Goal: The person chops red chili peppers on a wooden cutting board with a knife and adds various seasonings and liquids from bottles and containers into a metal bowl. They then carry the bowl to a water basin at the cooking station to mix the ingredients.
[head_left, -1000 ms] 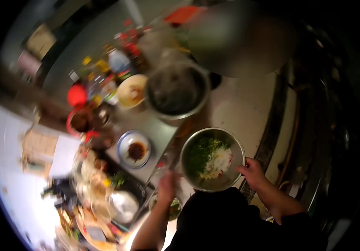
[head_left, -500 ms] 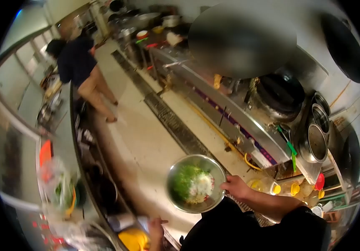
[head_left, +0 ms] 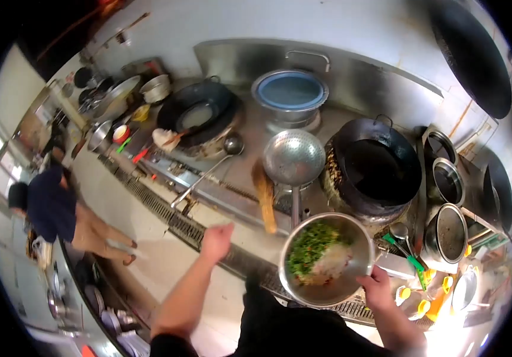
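Note:
My right hand [head_left: 376, 287] grips the rim of a steel mixing bowl [head_left: 360, 243] at its lower right side. Chopped greens [head_left: 312, 245] fill the left part of the bowl, beside a pale white heap [head_left: 332, 265] with small red bits. My left hand [head_left: 217, 240] is in the air over the floor, left of the bowl. Its fingers look curled into a fist, and nothing shows in it. Just beyond the bowl lies a perforated strainer ladle [head_left: 294, 156], its handle pointing towards me.
A large black wok [head_left: 381, 169] sits on the stove; another wok [head_left: 193, 116] stands farther left. Between them is a pot with a blue basin [head_left: 291, 90]. Metal pots [head_left: 448, 232] and yellow-capped bottles [head_left: 403, 293] are at right. A person [head_left: 54, 202] bends over the left counter.
My view has swung right towards the stove. The bowl, still in my right hand, now appears beside the stove's front. My left hand has come up from the left counter, out over the floor.

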`<state>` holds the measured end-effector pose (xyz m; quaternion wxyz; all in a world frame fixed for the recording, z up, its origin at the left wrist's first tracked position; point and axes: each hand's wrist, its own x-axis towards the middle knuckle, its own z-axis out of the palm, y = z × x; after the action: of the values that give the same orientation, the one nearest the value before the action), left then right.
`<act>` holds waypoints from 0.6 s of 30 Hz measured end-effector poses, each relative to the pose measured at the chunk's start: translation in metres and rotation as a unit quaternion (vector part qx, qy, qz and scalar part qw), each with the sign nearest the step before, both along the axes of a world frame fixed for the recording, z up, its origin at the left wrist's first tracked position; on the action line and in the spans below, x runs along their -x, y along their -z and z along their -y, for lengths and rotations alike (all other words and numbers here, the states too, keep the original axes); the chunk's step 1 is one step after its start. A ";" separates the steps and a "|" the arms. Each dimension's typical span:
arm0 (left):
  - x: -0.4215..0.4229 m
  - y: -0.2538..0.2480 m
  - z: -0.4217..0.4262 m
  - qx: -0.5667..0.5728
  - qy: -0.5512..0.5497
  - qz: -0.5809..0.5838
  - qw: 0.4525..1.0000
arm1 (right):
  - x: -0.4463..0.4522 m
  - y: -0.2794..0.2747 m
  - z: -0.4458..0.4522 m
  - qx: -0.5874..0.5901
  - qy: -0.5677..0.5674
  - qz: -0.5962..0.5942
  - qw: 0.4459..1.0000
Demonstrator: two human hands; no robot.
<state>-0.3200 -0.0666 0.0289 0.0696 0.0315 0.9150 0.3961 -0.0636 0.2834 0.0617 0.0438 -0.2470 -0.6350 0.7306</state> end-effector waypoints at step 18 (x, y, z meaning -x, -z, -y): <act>0.612 0.041 -0.346 0.467 0.547 -0.177 0.672 | 0.209 -0.056 0.160 0.062 0.632 0.072 0.769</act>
<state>-0.9322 0.2793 -0.0120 0.1158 0.5596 0.7947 -0.2047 -0.2725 0.1233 0.1177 0.4343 -0.6463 -0.2902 0.5564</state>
